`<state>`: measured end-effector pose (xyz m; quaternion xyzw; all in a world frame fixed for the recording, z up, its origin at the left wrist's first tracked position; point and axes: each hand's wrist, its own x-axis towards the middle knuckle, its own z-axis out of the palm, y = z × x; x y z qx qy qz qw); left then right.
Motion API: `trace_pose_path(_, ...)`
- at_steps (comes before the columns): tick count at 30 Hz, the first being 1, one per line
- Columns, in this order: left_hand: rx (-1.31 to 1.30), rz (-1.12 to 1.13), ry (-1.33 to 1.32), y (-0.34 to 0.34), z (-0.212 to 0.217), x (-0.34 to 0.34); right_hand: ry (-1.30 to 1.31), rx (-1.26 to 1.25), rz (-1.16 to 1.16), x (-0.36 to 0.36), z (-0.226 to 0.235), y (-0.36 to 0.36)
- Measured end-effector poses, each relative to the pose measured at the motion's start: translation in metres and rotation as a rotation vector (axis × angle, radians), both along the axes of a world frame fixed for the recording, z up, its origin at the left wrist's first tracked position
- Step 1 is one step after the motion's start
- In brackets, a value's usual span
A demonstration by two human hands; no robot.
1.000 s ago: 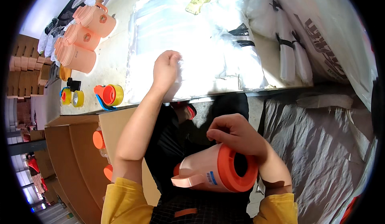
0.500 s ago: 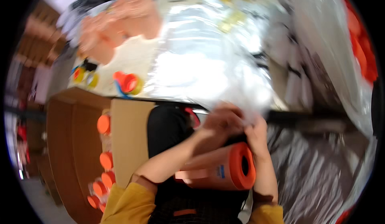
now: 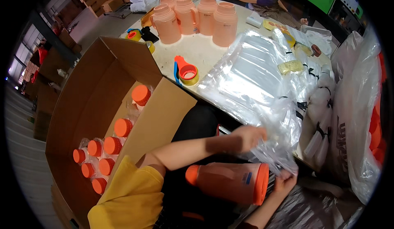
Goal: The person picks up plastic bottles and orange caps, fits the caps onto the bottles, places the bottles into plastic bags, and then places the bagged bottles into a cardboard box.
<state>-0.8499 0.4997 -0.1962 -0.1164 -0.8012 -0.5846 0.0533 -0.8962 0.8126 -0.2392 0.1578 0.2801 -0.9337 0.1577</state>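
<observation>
Both hands had come together at a clear plastic bag (image 3: 271, 147) since a second earlier, when the left hand (image 3: 246, 138) lay flat on the bag stack up on the table and the right hand alone steadied the jug. Now the left pinched the bag's edge at about five o'clock, the right hand (image 3: 285, 179) gripped its lower corner just beyond, and the orange-lidded jug (image 3: 230, 182) lay sideways across the lap at six o'clock, unheld. Judging by that, one bag had been drawn off the stack (image 3: 254, 77) and bagging looked underway, with the cardboard box (image 3: 78, 106) of bagged jugs at nine o'clock.
</observation>
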Motion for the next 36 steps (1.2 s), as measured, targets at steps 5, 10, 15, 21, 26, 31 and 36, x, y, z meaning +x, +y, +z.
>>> trace_pose_path(5, -0.029, -0.106, 0.016, 0.000, 0.077, 0.044, 0.343, 0.951, -0.468, 0.091, -0.026, -0.033)
trace_pose_path(10, -0.429, 0.154, 0.299, -0.031, 0.050, 0.128, 0.566, 0.673, -0.116, 0.126, 0.003, -0.070)
trace_pose_path(15, -0.281, 0.524, 0.293, -0.055, 0.026, 0.180, 0.673, 0.554, 0.154, 0.138, 0.011, -0.112)
trace_pose_path(21, -0.251, 0.517, 0.359, -0.064, 0.023, 0.206, 0.625, 0.825, 0.232, 0.153, 0.000, -0.092)
trace_pose_path(26, -0.283, 0.499, 0.377, -0.077, 0.024, 0.207, 0.723, 1.253, 0.359, 0.165, -0.020, -0.065)
trace_pose_path(31, -0.255, 0.619, -0.046, -0.084, 0.000, 0.230, 1.084, 1.434, 0.933, 0.192, -0.002, -0.124)
trace_pose_path(36, -0.430, 0.929, 0.101, -0.066, -0.031, 0.285, 0.794, 0.775, 1.053, 0.187, 0.013, -0.178)
